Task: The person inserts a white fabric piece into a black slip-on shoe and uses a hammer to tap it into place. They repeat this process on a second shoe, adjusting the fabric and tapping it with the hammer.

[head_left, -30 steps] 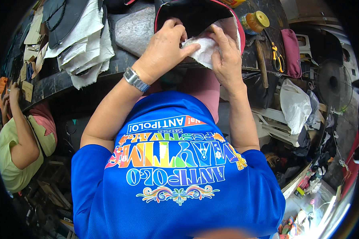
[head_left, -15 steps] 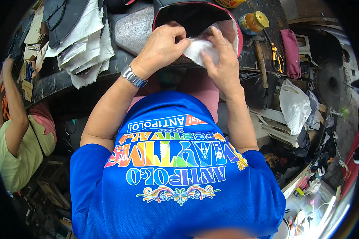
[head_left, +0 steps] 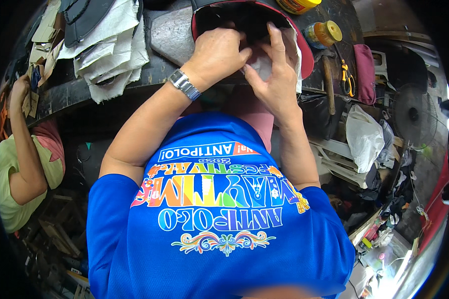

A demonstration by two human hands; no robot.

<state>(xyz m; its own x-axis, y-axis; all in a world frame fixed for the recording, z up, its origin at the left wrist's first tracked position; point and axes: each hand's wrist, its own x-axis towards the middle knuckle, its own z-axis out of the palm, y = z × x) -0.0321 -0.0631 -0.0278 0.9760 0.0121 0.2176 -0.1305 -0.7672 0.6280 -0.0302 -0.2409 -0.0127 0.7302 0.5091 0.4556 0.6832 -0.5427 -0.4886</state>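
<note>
A black piece with a red edge (head_left: 307,62) lies at the far edge of the table, its wide mouth turned toward me. White fabric (head_left: 261,64) lines the right side of that mouth. My left hand (head_left: 219,56), with a metal watch on its wrist, reaches into the mouth. Its fingers are curled, and their tips are partly hidden in the dark interior. Against the white fabric is my right hand (head_left: 279,79), its index finger stretched up and its thumb apart, pointing toward the left thumb. Whatever the left fingertips pinch is hidden.
Left of the piece lies a grey slab (head_left: 170,35), then stacked white cloth (head_left: 107,74) under black pieces (head_left: 87,20). On the right are a jar (head_left: 327,33), a yellow tub (head_left: 298,4), a wooden-handled hammer (head_left: 329,84), orange-handled scissors (head_left: 347,82) and a maroon pouch (head_left: 365,74). A co-worker's arm (head_left: 24,122) is far left.
The white fabric's loose corner has gone from the front of the mouth inward. My left hand has shifted right and deeper into the piece. The co-worker's hand has come lower.
</note>
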